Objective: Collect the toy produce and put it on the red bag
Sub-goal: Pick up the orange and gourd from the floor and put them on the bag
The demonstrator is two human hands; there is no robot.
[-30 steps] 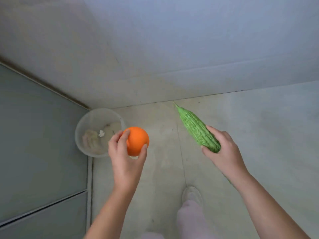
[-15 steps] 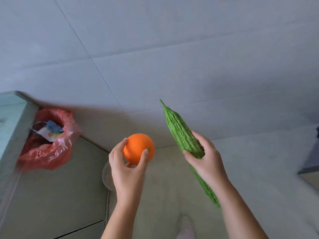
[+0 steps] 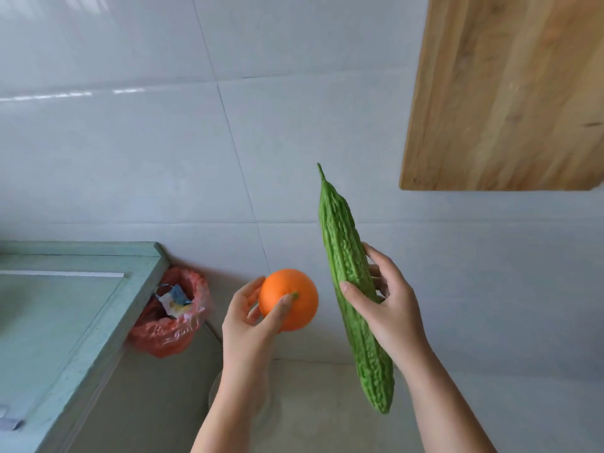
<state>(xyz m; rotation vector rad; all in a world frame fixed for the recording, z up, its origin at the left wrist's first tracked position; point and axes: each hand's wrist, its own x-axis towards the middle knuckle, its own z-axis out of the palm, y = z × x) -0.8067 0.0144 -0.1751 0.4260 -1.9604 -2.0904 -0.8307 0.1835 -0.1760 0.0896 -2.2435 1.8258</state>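
Note:
My left hand [image 3: 250, 325] grips a round orange toy fruit [image 3: 289, 299] in front of me. To its right, my right hand [image 3: 387, 305] holds a long, bumpy green bitter gourd [image 3: 346, 256] around its middle, stem end pointing up. A red plastic bag [image 3: 168, 317] hangs open at the corner of the green counter, left of my left hand, with paper scraps inside it. Both hands are apart from the bag.
A pale green counter [image 3: 65, 308] fills the lower left. White wall tiles [image 3: 228, 142] stand behind. A wooden cabinet [image 3: 510, 93] hangs at the upper right. A clear basin [image 3: 215, 392] on the floor is mostly hidden behind my left forearm.
My view has tilted up from the floor to the wall. The red bag and counter came into sight at the left. Both hands kept their hold, and the gourd turned more upright.

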